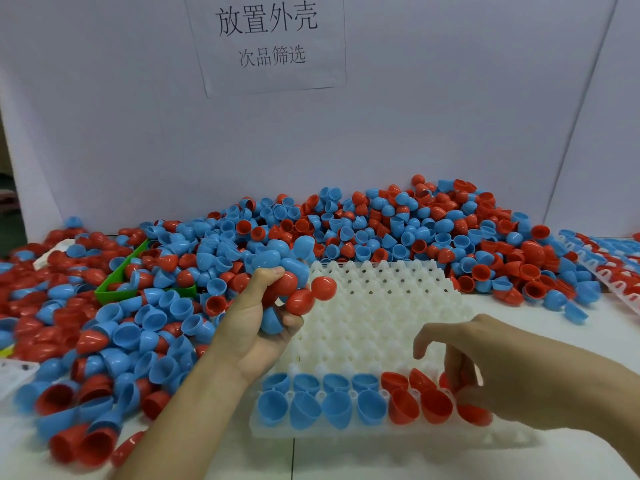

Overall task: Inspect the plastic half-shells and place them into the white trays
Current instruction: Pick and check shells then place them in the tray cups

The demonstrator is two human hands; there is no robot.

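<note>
A white pegged tray (381, 306) lies in front of me on the table. Its two nearest rows hold blue half-shells (322, 400) on the left and red half-shells (415, 396) on the right. My left hand (256, 327) hovers over the tray's left edge and grips a bunch of red and blue half-shells (294, 289). My right hand (485, 368) is low over the tray's near right corner, its fingers curled down on a red half-shell (472, 412) in the tray. Whether they pinch that shell is unclear.
A big heap of loose red and blue half-shells (381, 223) runs across the back and left of the table. A green bin (114, 285) is half buried at left. Another filled tray (609, 268) sits at far right. White partition with a paper sign (270, 39) behind.
</note>
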